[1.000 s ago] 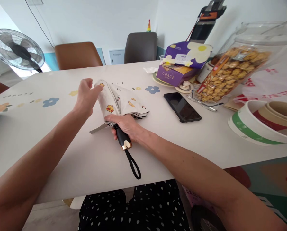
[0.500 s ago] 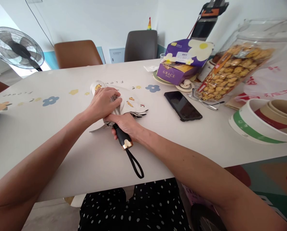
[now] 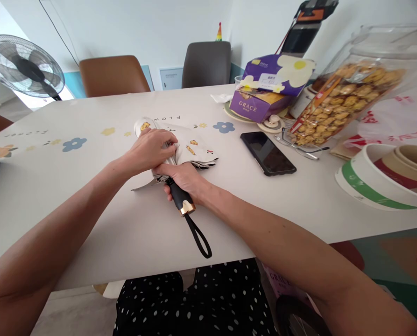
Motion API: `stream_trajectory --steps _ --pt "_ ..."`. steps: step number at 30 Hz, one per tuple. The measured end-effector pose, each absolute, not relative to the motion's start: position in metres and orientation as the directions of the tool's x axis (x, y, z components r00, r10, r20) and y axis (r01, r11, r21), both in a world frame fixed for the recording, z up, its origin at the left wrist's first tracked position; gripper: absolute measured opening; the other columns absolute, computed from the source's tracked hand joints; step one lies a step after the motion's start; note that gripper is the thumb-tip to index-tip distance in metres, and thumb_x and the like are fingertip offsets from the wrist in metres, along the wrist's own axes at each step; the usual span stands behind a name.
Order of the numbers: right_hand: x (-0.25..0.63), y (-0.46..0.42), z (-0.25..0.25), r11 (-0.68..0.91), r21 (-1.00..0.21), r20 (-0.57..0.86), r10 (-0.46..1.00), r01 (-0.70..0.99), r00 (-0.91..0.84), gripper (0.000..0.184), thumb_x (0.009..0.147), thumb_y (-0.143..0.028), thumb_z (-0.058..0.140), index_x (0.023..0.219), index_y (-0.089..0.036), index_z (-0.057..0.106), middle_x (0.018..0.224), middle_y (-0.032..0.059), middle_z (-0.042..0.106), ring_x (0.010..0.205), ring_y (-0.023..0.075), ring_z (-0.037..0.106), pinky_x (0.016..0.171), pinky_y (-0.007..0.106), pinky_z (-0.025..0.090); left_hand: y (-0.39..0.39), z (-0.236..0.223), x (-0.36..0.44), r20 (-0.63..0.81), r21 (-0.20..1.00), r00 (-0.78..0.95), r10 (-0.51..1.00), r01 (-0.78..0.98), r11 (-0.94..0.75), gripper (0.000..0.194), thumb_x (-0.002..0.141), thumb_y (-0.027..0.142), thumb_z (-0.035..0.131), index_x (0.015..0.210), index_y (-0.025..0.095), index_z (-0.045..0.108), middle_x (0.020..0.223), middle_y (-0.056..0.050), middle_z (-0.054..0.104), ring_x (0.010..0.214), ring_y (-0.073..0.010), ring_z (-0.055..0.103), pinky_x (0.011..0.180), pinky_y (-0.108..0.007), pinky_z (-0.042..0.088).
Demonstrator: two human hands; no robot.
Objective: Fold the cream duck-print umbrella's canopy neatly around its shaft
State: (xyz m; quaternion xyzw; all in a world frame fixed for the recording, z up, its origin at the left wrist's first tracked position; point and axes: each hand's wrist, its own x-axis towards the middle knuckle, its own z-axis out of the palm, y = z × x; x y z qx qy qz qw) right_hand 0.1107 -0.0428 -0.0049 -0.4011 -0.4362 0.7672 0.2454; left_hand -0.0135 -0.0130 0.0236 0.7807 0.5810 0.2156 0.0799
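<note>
A folding umbrella (image 3: 196, 148) lies collapsed on the table, its white canopy printed with small yellow-orange figures. The canopy is loose, with one fold spread to the right and a strap-like flap sticking out to the left. My left hand (image 3: 154, 148) is closed over the canopy's upper part, fingers curled on the fabric. Just below it, my right hand (image 3: 186, 179) wraps around the base of the canopy and the top of the black handle (image 3: 180, 196). The handle ends in a gold cap, from which a black wrist loop (image 3: 199, 237) hangs toward the table edge.
To the right lie a black phone (image 3: 267, 153) and eyeglasses (image 3: 299, 148). Behind them stand purple tissue boxes (image 3: 260, 105) and a tilted clear jar of snacks (image 3: 348, 100). Paper bowls (image 3: 355, 179) sit near the right edge. Chairs (image 3: 113, 77) and a fan (image 3: 26, 67) are beyond the table.
The whole view has shifted slightly. Both hands keep nearly the same hold on the umbrella, and the left fingers have moved very little on the fabric.
</note>
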Motion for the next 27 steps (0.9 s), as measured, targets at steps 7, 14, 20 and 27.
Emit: stream_trajectory --steps 7,14,20,27 --pt "0.1101 -0.0403 -0.0114 -0.492 -0.870 -0.383 0.721 -0.038 -0.578 0.015 0.067 -0.027 0.063 0.069 -0.016 0.053 0.043 -0.0031 0.046 0.033 0.0104 0.045 0.029 0.022 0.041 -0.0145 0.0248 -0.0115 0.230 0.356 0.215 0.949 0.889 -0.288 0.022 0.073 0.023 0.047 0.083 0.023 0.066 0.094 -0.002 0.065 0.096 -0.0223 0.054 0.096 -0.040 0.032" --pt "0.1111 -0.0407 -0.0099 -0.500 -0.866 -0.402 0.708 -0.011 -0.581 0.016 0.068 -0.028 0.063 0.070 -0.016 0.051 0.043 -0.0020 0.049 0.033 0.0106 0.046 0.031 0.021 0.043 -0.0145 0.0241 -0.0124 0.228 0.318 0.241 0.943 0.897 -0.306 0.026 0.072 0.019 0.045 0.086 0.022 0.066 0.096 -0.001 0.065 0.094 -0.0220 0.055 0.095 -0.039 0.032" --pt "0.1108 -0.0395 -0.0126 -0.503 -0.864 -0.401 0.699 -0.008 -0.592 0.017 0.069 -0.028 0.063 0.069 -0.017 0.050 0.044 -0.0018 0.050 0.034 0.0103 0.047 0.032 0.021 0.044 -0.0146 0.0244 -0.0121 0.234 0.354 0.217 0.948 0.889 -0.291 0.024 0.072 0.020 0.046 0.082 0.023 0.067 0.092 -0.001 0.066 0.094 -0.0223 0.055 0.095 -0.039 0.033" --pt "0.1106 -0.0398 -0.0133 -0.494 -0.869 -0.401 0.699 0.005 -0.592 0.019 0.069 -0.030 0.063 0.068 -0.017 0.049 0.044 -0.0011 0.051 0.034 0.0108 0.047 0.031 0.021 0.043 -0.0142 0.0210 -0.0129 0.268 0.404 0.137 0.954 0.883 -0.240 0.020 0.071 0.020 0.049 0.077 0.025 0.067 0.084 -0.001 0.066 0.091 -0.0231 0.056 0.091 -0.040 0.037"
